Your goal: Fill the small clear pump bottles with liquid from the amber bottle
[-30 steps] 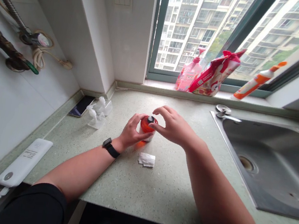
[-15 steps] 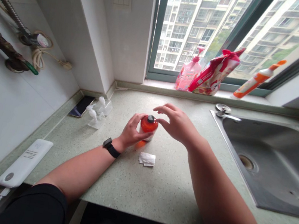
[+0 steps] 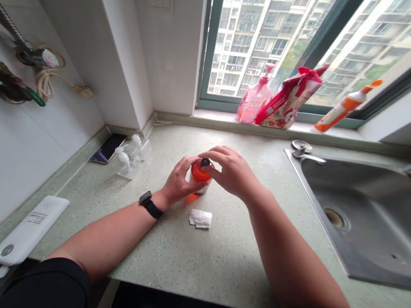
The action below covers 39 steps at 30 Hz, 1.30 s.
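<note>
An orange-red bottle point(image 3: 199, 175) with a pale label stands upright on the counter. My left hand point(image 3: 181, 179) is wrapped round its body from the left, with a dark watch on the wrist. The bottle's black cap point(image 3: 205, 163) is between the thumb and fingers of my right hand point(image 3: 232, 171), which comes in from the right and partly covers it. Nearer to me lies a folded white tissue point(image 3: 200, 219). Two small clear spray bottles point(image 3: 126, 161) are off to the left of my hands.
A phone point(image 3: 108, 148) lies by the left wall, and a white power bank point(image 3: 29, 230) with a cable sits at the counter's left front edge. On the right is a steel sink point(image 3: 375, 212). A pink pump bottle point(image 3: 253, 99), a red bag point(image 3: 290, 100) and an orange-white bottle point(image 3: 343, 111) line the windowsill.
My right hand has moved left and down from beside the bottle onto its black cap, and its fingers have closed round it. My left hand keeps its hold on the bottle.
</note>
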Each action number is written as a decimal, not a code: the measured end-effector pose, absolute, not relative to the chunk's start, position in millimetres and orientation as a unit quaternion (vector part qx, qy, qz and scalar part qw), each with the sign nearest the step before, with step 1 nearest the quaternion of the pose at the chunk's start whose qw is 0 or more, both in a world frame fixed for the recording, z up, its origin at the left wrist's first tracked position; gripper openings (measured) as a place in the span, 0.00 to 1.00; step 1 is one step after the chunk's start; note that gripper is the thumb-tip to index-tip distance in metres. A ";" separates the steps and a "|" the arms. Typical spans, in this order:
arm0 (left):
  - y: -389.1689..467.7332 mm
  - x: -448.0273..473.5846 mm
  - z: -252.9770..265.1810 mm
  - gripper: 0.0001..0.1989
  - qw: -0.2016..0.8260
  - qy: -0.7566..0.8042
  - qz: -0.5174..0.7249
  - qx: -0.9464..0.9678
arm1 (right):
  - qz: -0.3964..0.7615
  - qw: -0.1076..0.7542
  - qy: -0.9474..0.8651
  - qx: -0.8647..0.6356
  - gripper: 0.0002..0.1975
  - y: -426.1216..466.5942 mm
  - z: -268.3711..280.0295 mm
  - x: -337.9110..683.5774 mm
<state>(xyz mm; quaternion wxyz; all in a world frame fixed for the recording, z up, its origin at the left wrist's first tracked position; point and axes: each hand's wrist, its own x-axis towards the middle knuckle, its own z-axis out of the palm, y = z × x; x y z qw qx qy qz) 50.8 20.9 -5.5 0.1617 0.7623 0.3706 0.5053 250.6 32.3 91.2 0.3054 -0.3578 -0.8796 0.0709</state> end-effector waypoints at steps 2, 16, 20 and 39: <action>21.3 51.0 -5.9 0.30 0.159 0.365 0.508 0.763 | 0.073 0.313 -0.883 -0.343 0.15 34.1 91.4 253.7; 22.3 50.3 -9.7 0.30 0.162 0.358 0.515 0.762 | 0.104 0.307 -0.897 -0.300 0.23 31.0 91.1 253.6; 20.7 50.2 -8.4 0.32 0.170 0.362 0.511 0.761 | 0.084 0.305 -0.872 -0.373 0.26 27.7 91.0 251.7; 20.5 50.9 -7.1 0.29 0.180 0.376 0.499 0.760 | 0.090 0.322 -0.894 -0.298 0.19 31.2 93.8 252.5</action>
